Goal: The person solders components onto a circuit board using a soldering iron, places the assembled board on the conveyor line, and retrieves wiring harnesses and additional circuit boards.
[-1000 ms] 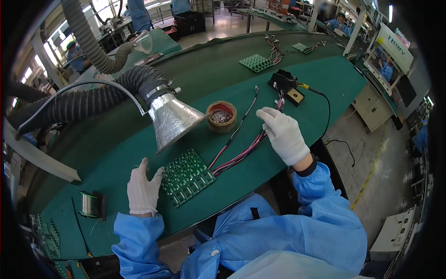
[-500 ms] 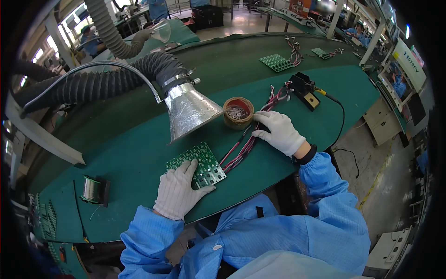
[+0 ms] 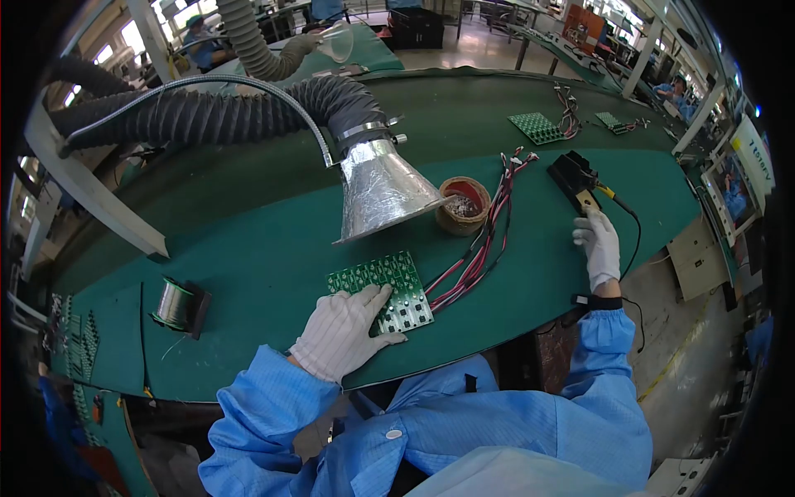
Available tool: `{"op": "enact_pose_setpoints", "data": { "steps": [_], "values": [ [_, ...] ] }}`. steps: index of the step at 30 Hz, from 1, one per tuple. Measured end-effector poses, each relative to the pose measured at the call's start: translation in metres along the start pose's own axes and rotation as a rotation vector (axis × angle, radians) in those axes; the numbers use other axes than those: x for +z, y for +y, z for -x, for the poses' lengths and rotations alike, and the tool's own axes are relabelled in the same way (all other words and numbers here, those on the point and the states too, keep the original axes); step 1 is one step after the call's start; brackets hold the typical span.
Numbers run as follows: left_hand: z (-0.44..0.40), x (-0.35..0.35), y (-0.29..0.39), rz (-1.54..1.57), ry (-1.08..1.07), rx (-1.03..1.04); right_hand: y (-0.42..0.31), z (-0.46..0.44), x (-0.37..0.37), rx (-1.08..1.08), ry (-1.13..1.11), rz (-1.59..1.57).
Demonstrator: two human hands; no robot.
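Observation:
My left hand (image 3: 344, 331), in a white glove, lies with its fingers stretched over the green circuit board (image 3: 403, 290). Its thumb rests along the board's near edge. A bundle of red, black and white wires (image 3: 480, 257) runs from the board's right side toward the back of the bench. My right hand (image 3: 598, 248), also gloved, is open at the front of the black soldering iron stand (image 3: 571, 178), its fingertips close to the yellowish sponge (image 3: 587, 200). Whether they touch it I cannot tell. A yellow-and-black soldering iron (image 3: 609, 191) sits in the stand with its cable trailing.
A foil-covered extraction hood (image 3: 385, 190) hangs behind the board, beside a round brown pot (image 3: 464, 207). A solder wire spool (image 3: 175, 305) stands at left. More wired boards (image 3: 537, 127) lie at the back. Loose small boards (image 3: 81, 344) lie far left.
My right hand has let go of the wire bundle and moved right to the soldering iron stand. My left hand stays on the board. The view has shifted slightly.

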State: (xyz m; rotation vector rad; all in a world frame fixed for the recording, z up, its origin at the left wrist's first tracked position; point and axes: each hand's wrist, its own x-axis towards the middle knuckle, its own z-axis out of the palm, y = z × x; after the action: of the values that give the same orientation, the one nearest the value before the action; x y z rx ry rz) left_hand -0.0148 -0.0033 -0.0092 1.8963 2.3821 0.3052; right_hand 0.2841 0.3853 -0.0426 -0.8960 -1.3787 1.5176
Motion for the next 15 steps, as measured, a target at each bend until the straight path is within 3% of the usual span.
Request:
{"op": "enact_pose_setpoints", "data": {
  "steps": [2, 5, 10, 15],
  "values": [
    [-0.003, -0.001, 0.003, 0.019, -0.039, 0.019, 0.006, -0.012, -0.034, 0.056, 0.1, -0.268],
    [-0.01, 0.003, 0.001, 0.023, -0.014, 0.053, 0.004, -0.024, -0.056, -0.001, 0.228, -0.301],
    [-0.017, 0.007, 0.0, -0.022, 0.037, 0.076, -0.005, -0.055, -0.058, -0.066, 0.138, -0.332],
    [-0.019, 0.004, -0.004, -0.044, -0.041, 0.106, -0.02, -0.062, -0.028, 0.092, -0.045, -0.443]
  ]
}}
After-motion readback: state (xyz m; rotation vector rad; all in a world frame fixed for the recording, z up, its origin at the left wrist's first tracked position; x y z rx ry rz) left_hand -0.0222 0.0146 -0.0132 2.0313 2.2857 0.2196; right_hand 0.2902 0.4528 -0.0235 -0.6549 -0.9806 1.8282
